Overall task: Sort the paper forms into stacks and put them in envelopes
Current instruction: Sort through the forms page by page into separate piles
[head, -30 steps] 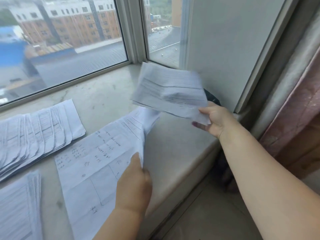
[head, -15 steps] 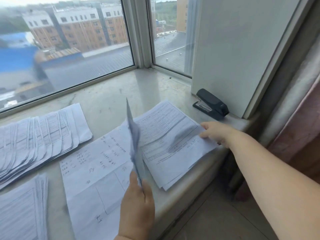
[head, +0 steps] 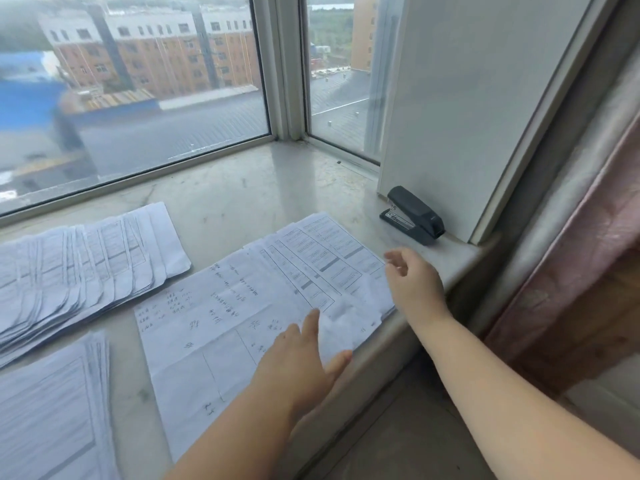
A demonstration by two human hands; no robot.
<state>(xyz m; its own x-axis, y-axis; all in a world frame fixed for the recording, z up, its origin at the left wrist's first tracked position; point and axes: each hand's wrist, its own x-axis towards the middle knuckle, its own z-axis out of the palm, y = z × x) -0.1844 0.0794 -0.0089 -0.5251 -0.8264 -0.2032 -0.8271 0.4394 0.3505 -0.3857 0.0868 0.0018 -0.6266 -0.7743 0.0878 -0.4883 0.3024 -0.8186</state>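
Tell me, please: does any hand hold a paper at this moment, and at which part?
Nothing is held. The left hand lies flat, fingers straight, on the printed forms; the right hand hovers loosely curled at their edge.

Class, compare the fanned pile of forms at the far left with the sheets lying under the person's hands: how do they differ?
The fanned pile holds many overlapping sheets, untouched; the sheets by the hands are few, lying flat, and the left hand rests on them. The sheets by the hands show handwriting; the fanned pile shows printed boxes. Both lie on the sill.

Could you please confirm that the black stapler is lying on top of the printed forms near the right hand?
Not quite. In the head view the black stapler sits on the bare pale stone windowsill against the white wall panel, apart from the printed paper forms. It is near the right hand.
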